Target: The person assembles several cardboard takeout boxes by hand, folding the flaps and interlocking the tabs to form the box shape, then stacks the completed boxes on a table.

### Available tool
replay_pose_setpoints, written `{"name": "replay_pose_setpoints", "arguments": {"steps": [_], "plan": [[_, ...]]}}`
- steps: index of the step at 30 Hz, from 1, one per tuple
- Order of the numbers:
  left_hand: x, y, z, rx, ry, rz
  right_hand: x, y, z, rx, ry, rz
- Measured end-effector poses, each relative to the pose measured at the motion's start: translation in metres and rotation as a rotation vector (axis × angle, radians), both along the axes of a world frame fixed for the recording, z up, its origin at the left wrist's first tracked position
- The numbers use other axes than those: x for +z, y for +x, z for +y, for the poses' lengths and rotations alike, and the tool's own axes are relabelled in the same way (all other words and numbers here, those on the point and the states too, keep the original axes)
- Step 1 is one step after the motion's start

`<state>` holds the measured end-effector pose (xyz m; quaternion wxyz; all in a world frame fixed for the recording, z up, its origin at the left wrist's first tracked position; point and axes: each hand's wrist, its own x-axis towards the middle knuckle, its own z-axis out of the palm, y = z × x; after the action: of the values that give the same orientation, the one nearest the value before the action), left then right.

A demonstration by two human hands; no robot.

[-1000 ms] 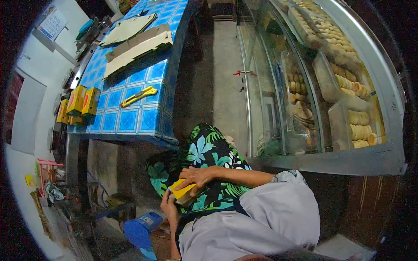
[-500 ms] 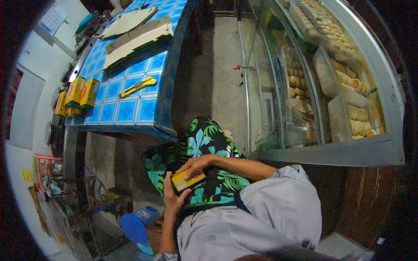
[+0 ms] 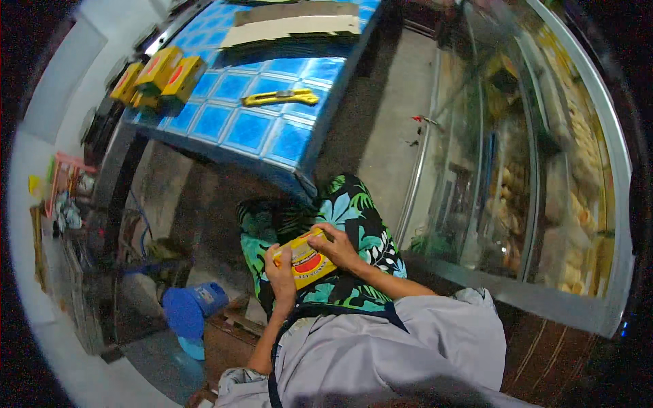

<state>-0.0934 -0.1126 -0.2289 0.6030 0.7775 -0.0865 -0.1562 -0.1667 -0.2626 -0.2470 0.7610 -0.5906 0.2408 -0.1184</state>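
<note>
A small yellow carton (image 3: pixel 307 264) with a red oval on its face rests over my lap. My left hand (image 3: pixel 280 270) grips its left end, with the thumb pressed on the near face. At the carton's upper right, my right hand (image 3: pixel 335 247) holds the other end, thumb and fingers closed on its edge. Ahead on the blue-tiled tabletop (image 3: pixel 224 127) lies a yellow utility knife (image 3: pixel 280 98). Several matching yellow cartons (image 3: pixel 160 75) are stacked at the table's left corner.
Flat cardboard pieces (image 3: pixel 292 30) lie farther back on the table. A glass-fronted cabinet (image 3: pixel 490 170) holding rows of pale baked goods stands on the right. Low at the left are a blue plastic object (image 3: pixel 187 309) and a pink rack (image 3: pixel 66 178).
The carton has been turned so its broad, red-marked face shows. My right hand has shifted from on top of it to its right end. The whole view has swung left.
</note>
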Motion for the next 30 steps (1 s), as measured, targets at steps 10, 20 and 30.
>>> {"name": "replay_pose_setpoints", "arguments": {"steps": [10, 20, 30], "plan": [[0.014, 0.036, 0.006, 0.245, -0.281, 0.418, 0.065, 0.018, -0.023, 0.437, -0.188, 0.184], [0.188, 0.242, -0.027, 0.25, -0.862, 0.004, 0.144, 0.063, -0.055, 0.508, -0.268, -0.089], [0.207, 0.516, -0.026, 0.642, -1.275, -0.194, 0.125, 0.041, -0.052, 0.478, -0.131, 0.073]]}}
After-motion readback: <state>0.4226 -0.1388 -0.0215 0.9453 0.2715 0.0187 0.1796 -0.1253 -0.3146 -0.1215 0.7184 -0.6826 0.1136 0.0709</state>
